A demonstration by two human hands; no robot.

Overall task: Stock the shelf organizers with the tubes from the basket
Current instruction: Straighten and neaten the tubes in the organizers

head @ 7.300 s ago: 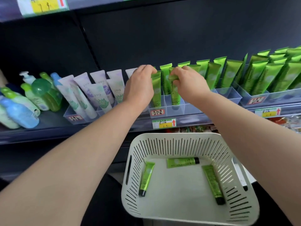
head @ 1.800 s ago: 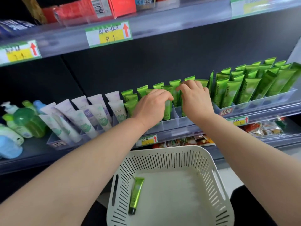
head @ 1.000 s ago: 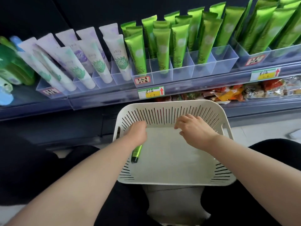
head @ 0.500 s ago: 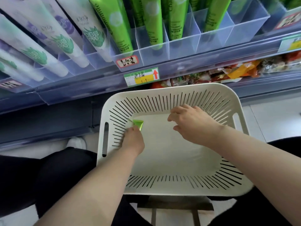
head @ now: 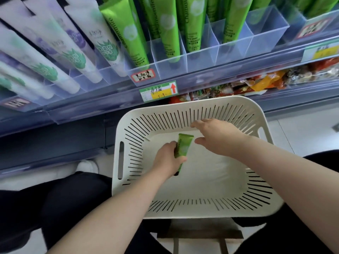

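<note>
A green tube [head: 183, 146] is gripped by the left hand [head: 167, 159] for shelving, the right hand [head: 217, 139] held slack and empty over the basket [head: 269, 200].

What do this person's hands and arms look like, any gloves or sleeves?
Bare throughout. The left hand and right hand wear no gloves, and no ring, watch or bracelet shows. The left forearm and right forearm are uncovered too, with no sleeve in view up to the picture's edge.
</note>
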